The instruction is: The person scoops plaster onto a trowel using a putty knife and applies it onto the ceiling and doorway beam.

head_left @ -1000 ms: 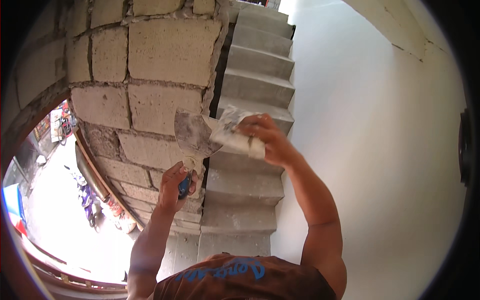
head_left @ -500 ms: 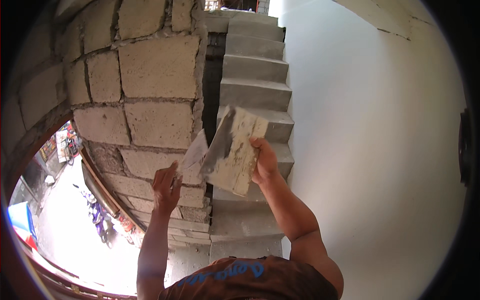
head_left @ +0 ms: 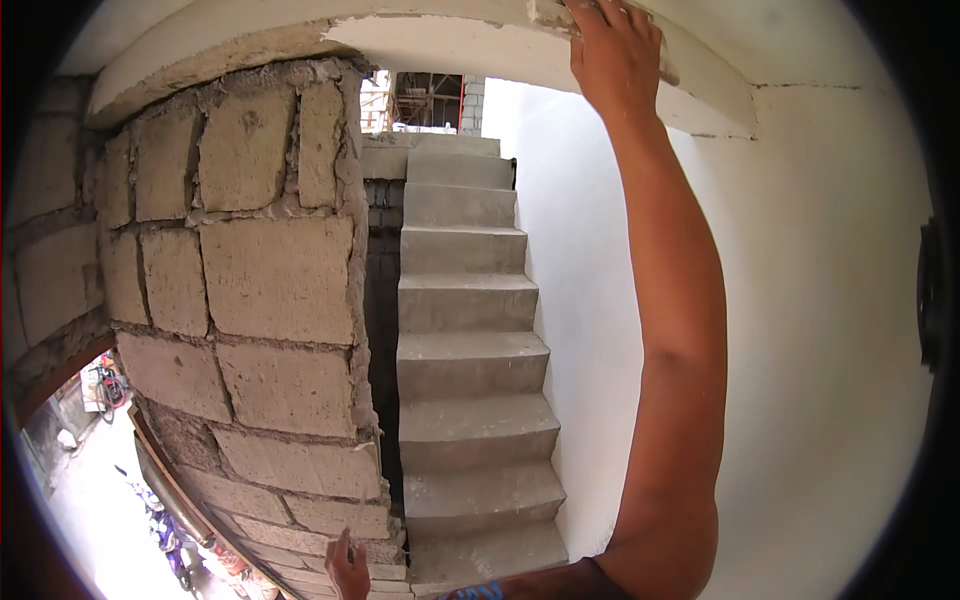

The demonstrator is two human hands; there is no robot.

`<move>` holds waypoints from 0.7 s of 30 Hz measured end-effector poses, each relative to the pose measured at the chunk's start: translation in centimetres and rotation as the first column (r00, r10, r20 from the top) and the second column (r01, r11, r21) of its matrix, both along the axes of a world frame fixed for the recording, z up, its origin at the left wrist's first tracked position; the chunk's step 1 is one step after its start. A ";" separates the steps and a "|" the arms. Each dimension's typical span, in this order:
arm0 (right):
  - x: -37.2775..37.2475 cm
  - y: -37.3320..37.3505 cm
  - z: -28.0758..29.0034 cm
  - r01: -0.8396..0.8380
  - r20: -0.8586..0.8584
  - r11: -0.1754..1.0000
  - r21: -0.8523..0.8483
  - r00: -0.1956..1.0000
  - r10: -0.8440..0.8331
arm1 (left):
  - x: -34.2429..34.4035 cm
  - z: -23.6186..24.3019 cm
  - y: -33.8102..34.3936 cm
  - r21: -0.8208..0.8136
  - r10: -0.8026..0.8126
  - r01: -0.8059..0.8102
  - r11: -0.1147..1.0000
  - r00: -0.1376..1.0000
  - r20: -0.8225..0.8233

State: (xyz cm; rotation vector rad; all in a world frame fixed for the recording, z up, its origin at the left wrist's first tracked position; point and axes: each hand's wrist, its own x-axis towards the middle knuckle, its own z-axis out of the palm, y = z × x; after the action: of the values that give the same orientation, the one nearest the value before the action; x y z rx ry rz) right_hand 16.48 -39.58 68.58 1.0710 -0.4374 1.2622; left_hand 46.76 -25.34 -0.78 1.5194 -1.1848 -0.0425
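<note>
My right hand (head_left: 620, 62) is raised high at the top of the view, its fingers closed over a flat, rectangular plastering float (head_left: 548, 14). The float lies against the pale beam (head_left: 450, 45) above the stairs; my hand covers most of it, and only its ends show. Low in front of the block wall (head_left: 285, 285), my left hand (head_left: 347, 568) is partly cut off by the lower edge. Its fingers look closed around the putty knife seen earlier, whose blade is hardly distinguishable against the blocks now.
Grey concrete stairs (head_left: 475, 310) climb ahead between the rough block wall and a smooth white wall (head_left: 800, 330). A dark gap (head_left: 384, 300) runs along the stairs' left side. At lower left, an opening looks onto a bright street with a parked motorcycle (head_left: 170, 530).
My right hand has swung up from mid-view to the beam with the float. My left hand sits lower in the picture, away from the float. The view has tilted upward.
</note>
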 end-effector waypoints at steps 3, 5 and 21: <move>-0.1 -2.3 4.1 0.093 0.030 0.995 0.032 0.995 -0.094 | -1.6 -1.6 -1.0 0.005 -0.006 0.006 1.000 1.000 -0.002; -0.1 -2.9 5.4 0.135 0.045 0.984 0.112 0.989 -0.140 | -1.9 -2.5 -1.6 -0.113 0.011 -0.001 0.994 0.996 0.087; 0.3 -2.0 6.4 0.207 0.007 0.934 0.291 0.976 -0.219 | -0.9 -16.6 -6.1 0.161 -0.267 0.277 0.947 0.960 -0.084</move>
State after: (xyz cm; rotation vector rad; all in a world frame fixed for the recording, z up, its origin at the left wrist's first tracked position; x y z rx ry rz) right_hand 16.78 -41.55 75.00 1.2088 -0.7670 1.0469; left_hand 45.83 -31.41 -17.37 1.4803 -1.3622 -0.3832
